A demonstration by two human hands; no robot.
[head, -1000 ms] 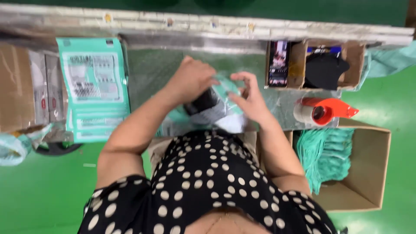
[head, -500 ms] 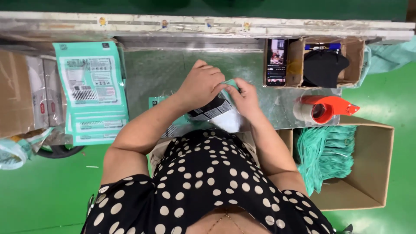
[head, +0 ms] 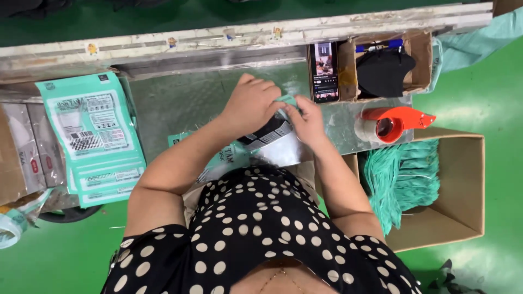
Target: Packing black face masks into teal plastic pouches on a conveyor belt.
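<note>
Two bare hands meet over the middle of a metal-topped workbench point(head: 180, 103), both closed on the same small packet point(head: 271, 132), a glossy pouch with a dark printed panel and a teal upper edge. The left hand point(head: 255, 103) lies curled over the packet's top from above, fingers bent down around it, while the right hand point(head: 306, 121) pinches the teal edge from the right side with its fingertips drawn narrow. The packet sits just above the bench surface, directly in front of the person's black dress with white dots point(head: 256, 234), and its lower part is partly hidden by the left wrist. Beneath the forearms another flat teal pouch point(head: 223, 158) lies on the bench, mostly covered. Off to the left, a stack of larger teal printed bags point(head: 95, 136) rests at a slight tilt on the bench edge, with pale wrapped packs point(head: 32, 147) just beside them. Beyond the hands a smartphone point(head: 325, 72) stands upright with its screen lit, leaning against a small cardboard tray point(head: 419, 54) that holds a black cloth item point(head: 384, 71). To the right of the right hand an orange tape dispenser point(head: 392, 121) with a roll of clear tape sits on the bench. Below it, on the green floor point(head: 490, 109), an open cardboard box point(head: 463, 185) contains a bundle of teal cords point(head: 403, 174).
</note>
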